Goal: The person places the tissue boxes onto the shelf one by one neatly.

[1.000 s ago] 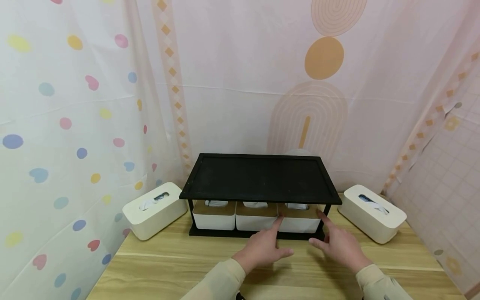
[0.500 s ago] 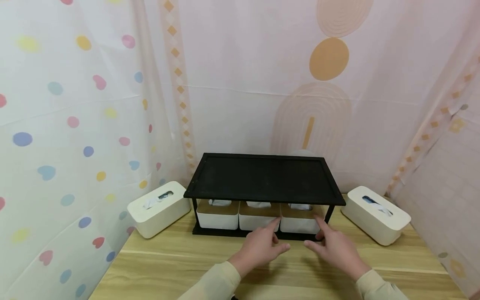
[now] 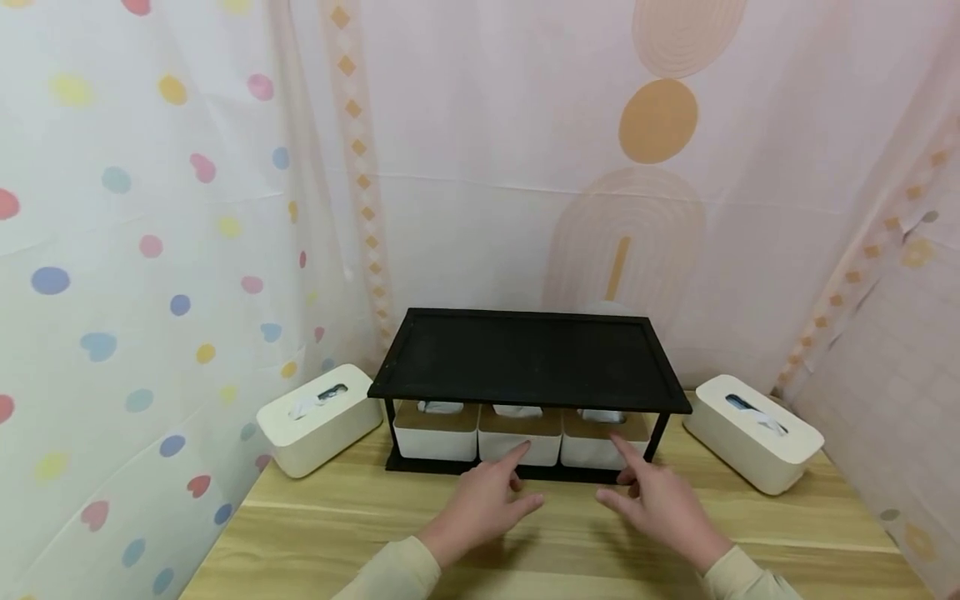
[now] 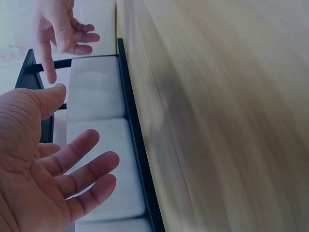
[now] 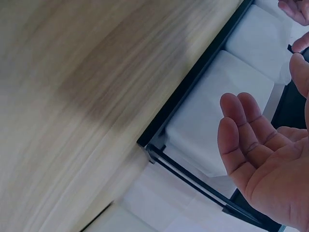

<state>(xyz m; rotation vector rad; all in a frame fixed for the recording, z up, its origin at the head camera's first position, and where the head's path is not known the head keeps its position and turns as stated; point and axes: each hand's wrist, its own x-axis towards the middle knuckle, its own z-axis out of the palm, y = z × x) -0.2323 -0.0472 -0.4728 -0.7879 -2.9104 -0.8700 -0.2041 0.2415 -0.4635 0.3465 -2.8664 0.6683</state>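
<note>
Three tissue boxes with white bodies and wood-brown lids stand side by side on the lower level of a black two-tier rack [image 3: 528, 358]. They are the left box [image 3: 435, 444], the middle box [image 3: 501, 447] and the right box [image 3: 588, 452]. My left hand [image 3: 480, 504] hovers before the middle box, fingers loosely extended and holding nothing. In front of the right box is my right hand [image 3: 663, 504], its index finger pointing at the lid; contact there is unclear. Both wrist views show relaxed fingers on the left hand [image 4: 58, 169] and the right hand [image 5: 270, 154].
An all-white tissue box [image 3: 318, 425] stands angled left of the rack, and another white tissue box [image 3: 753, 433] stands to its right. Everything rests on a wood-grain table [image 3: 570, 558]. A patterned curtain [image 3: 480, 242] hangs behind.
My left hand has drawn back and left from the gap between the middle and right boxes. My right hand has shifted slightly left. The boxes stay in place on the rack.
</note>
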